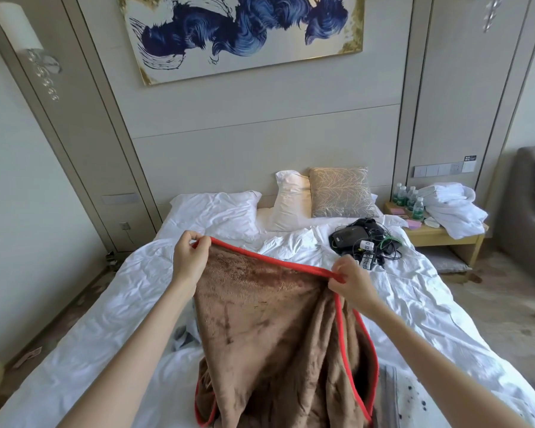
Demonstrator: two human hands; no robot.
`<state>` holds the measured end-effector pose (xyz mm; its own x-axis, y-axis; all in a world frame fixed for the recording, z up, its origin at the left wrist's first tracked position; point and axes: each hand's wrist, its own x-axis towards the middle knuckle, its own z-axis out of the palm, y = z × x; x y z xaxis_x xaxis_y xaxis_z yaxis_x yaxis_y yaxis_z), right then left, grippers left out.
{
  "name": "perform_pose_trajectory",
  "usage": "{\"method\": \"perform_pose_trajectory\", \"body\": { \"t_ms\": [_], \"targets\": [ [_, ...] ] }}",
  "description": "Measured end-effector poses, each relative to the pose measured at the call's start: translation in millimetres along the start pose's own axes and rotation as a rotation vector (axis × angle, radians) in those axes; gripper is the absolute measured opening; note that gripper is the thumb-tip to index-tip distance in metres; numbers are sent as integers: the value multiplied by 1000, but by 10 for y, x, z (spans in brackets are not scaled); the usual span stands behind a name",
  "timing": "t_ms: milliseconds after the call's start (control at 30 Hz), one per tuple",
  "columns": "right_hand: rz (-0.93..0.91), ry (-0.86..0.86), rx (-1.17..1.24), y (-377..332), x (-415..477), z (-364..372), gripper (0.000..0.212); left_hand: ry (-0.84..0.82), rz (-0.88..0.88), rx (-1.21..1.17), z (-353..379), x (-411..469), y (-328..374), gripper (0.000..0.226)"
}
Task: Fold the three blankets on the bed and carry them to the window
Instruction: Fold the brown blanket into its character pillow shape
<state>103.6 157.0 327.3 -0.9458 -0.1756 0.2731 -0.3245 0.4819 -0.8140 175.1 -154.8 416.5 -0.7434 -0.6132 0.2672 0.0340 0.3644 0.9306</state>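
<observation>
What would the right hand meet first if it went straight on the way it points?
From the right hand, probably the upright white pillow, past the rumpled duvet; the cable pile sits right of that line. Depth is unclear.

Over the white bed (112,291), both hands pinch the red-trimmed brown blanket (269,329): left hand (188,256) at ten o'clock, right hand (351,281) at two.

Soft, bright daylight fills the room, brightest on the white bed (121,304); shadows are faint. Wall panels bow at the edges, and detail looks slightly smeared.
</observation>
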Motion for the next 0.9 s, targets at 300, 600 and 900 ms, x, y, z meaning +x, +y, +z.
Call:
{"method": "perform_pose_trajectory", "body": {
  "t_ms": [300, 600, 900],
  "targets": [
    [-237, -115, 19, -642, 229, -342, 23, -431, -277, -86, 113, -282, 206, 40],
    [-321, -286, 149, -1277, 192, -271, 16, -794, 180, 248, 513, -696, 561, 24],
    [-170, -345, 305, -960, 38, -105, 24, -654, 242, 170, 500, -755, 502, 17]
  ]
}}
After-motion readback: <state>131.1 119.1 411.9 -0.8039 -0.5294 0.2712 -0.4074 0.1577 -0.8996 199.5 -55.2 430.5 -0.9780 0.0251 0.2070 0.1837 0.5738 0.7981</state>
